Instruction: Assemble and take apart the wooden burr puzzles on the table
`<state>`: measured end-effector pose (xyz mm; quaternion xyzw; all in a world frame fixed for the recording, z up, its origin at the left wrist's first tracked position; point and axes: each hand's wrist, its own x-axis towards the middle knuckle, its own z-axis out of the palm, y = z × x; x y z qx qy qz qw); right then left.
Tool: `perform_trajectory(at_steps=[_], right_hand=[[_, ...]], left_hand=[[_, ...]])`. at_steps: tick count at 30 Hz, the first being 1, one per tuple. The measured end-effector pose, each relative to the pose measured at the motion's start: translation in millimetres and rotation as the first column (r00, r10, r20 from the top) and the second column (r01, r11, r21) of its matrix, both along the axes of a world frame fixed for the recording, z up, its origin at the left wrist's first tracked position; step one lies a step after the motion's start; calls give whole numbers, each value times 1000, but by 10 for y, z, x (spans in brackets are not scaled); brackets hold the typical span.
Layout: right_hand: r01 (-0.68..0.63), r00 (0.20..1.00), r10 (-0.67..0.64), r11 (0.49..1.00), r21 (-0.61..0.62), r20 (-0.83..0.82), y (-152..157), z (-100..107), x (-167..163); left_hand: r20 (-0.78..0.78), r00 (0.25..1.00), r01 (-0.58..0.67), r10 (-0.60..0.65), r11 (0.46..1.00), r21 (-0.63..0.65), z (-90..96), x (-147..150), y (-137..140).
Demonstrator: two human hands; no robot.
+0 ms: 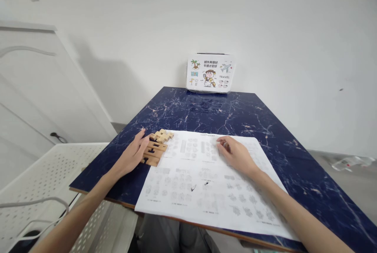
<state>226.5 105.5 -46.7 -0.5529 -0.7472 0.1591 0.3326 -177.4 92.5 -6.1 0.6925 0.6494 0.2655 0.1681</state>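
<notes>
The left hand point(132, 155), fingers unclosed, lies against the wooden pieces point(159, 153) at the left edge of the printed sheet point(191, 166), where a nudge could scatter them; the right hand point(234, 153) curls over the paper, grip unclear; dragging could crease it.

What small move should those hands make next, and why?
Perhaps the left hand should slide one notched wooden piece onto the printed sheet's middle: that hand is at the pieces, and the sheet lies open between them and the right hand.
</notes>
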Motion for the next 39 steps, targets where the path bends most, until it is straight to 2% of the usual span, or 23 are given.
perform_trajectory(at_steps=[3, 10, 13, 19, 39], right_hand=[[0, 1000, 0, 1000, -8, 1, 3, 1, 2], [-9, 1000, 9, 1000, -11, -5, 13, -15, 15], [-10, 1000, 10, 1000, -6, -3, 21, -29, 27], [-7, 1000, 7, 1000, -5, 18, 11, -18, 26], [-2, 998, 0, 1000, 28, 67, -11, 13, 2]], left_hand=[[12, 1000, -15, 15, 1000, -11, 8, -93, 138], [-160, 979, -110, 127, 988, 110, -17, -435, 1019], [-226, 967, -84, 116, 986, 146, -114, -474, 1232], [-348, 935, 2, 66, 982, 191, -258, -509, 1249], [-400, 915, 18, 50, 986, 164, -241, -519, 1217]])
